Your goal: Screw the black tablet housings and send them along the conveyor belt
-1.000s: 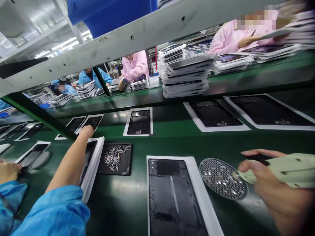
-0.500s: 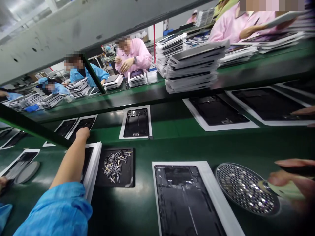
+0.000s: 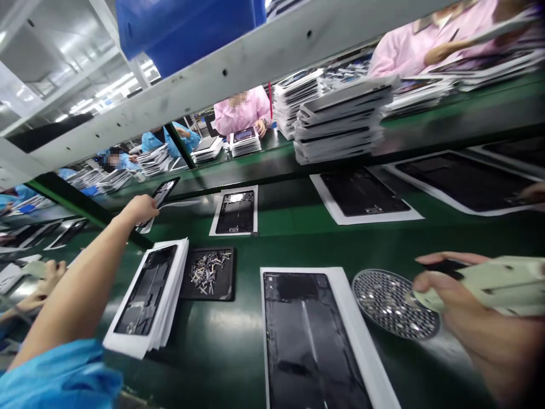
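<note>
Pale-green plastic makes up the rounded power driver (image 3: 506, 284) at the right, wrapped by the curled fingers and thumb of the right hand (image 3: 468, 318); its nose points left over a round metallic dish (image 3: 374, 288) pitted with small holes and specked with glints, though I cannot tell whether they touch. At the far left, the left hand (image 3: 142, 209) is closed on a thin, dark slab (image 3: 167, 190), tilted up beside a pale, flimsy sheet (image 3: 185, 203); its fingertips are hidden. Near the middle, a large matte-black panel (image 3: 293, 335) lies flat on white paper (image 3: 361, 329). Left of it sit a squarish black tray (image 3: 232, 278) of small, sliver-like pieces (image 3: 208, 271) and, just beside that, layered white sheets (image 3: 169, 307) topped by another panel (image 3: 147, 289). Smooth green worktop (image 3: 221, 352) gleams beneath.
</note>
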A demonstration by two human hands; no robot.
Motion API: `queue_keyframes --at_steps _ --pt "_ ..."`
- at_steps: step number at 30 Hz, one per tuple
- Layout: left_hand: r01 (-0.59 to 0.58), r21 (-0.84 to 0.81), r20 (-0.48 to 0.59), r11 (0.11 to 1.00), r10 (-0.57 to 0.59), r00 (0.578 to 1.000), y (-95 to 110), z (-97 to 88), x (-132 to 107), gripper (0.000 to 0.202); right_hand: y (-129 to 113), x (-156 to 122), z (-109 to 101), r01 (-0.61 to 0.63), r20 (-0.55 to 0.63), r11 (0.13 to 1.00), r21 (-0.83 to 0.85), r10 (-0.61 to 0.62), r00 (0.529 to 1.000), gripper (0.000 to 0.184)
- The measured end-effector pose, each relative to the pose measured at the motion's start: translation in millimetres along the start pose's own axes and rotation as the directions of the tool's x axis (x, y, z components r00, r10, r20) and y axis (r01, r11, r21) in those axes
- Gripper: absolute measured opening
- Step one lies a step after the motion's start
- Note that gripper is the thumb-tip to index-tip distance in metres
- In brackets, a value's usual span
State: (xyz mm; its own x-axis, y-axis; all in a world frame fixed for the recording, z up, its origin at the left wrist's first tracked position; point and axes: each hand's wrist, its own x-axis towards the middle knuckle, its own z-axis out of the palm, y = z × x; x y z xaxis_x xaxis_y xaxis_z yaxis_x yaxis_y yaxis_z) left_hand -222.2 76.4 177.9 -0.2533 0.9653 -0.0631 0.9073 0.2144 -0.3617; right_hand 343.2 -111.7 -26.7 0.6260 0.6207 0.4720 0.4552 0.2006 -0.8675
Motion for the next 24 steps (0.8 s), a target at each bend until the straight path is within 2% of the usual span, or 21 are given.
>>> queue_keyframes --at_steps 2,4,7,9,11,15,18,21,22,24 --pt "-0.033 0.004 -0.020 0.999 0.033 0.999 -3.5 -24.4 -42.3 0.015 -13.9 0.1 -0.6 0.002 0.057 0.994 0.109 -0.008 0.998 0.014" --pt "-0.048 0.007 -0.017 0.999 0.048 0.999 -8.7 -39.1 -85.0 0.015 -22.3 -0.4 0.0 -0.046 0.062 0.979 0.198 0.035 0.997 0.017" --pt "-0.030 0.016 0.008 0.999 0.030 1.000 -18.8 -36.6 -143.2 0.011 -24.9 -2.7 1.1 -0.133 0.104 0.949 0.284 0.108 0.989 0.025" --pt "-0.022 0.013 0.027 1.000 0.022 0.999 -25.0 -17.9 -175.3 0.009 -23.2 -4.9 1.4 -0.137 0.128 0.946 0.294 0.103 0.986 0.027" --pt "-0.004 -0.011 0.046 1.000 0.004 0.999 -28.6 10.7 -200.7 0.009 -21.7 -7.1 1.5 -0.118 0.143 0.948 0.294 0.079 0.987 0.026" --pt "0.020 -0.103 0.060 0.995 -0.013 0.998 -24.3 71.7 -232.5 0.013 -22.3 -10.1 2.2 -0.108 0.167 0.938 0.329 0.054 0.984 0.026" --pt "-0.019 -0.165 0.052 0.986 0.028 0.998 -8.8 97.9 -245.4 0.021 -24.1 -10.9 2.7 -0.110 0.179 0.937 0.333 0.052 0.982 0.023" --pt "-0.128 -0.257 -0.103 0.958 0.105 0.989 25.2 106.3 -251.3 0.033 -25.2 -11.3 2.6 -0.104 0.173 0.938 0.330 0.048 0.984 0.021" --pt "-0.206 -0.313 -0.175 0.927 0.157 0.972 42.1 107.6 -251.4 0.035 -25.4 -11.5 2.5 -0.106 0.175 0.936 0.337 0.048 0.983 0.021" --pt "-0.405 -0.423 -0.297 0.810 0.299 0.907 84.1 111.0 -248.1 0.037 -25.2 -12.3 2.9 -0.110 0.187 0.926 0.361 0.044 0.981 0.021"
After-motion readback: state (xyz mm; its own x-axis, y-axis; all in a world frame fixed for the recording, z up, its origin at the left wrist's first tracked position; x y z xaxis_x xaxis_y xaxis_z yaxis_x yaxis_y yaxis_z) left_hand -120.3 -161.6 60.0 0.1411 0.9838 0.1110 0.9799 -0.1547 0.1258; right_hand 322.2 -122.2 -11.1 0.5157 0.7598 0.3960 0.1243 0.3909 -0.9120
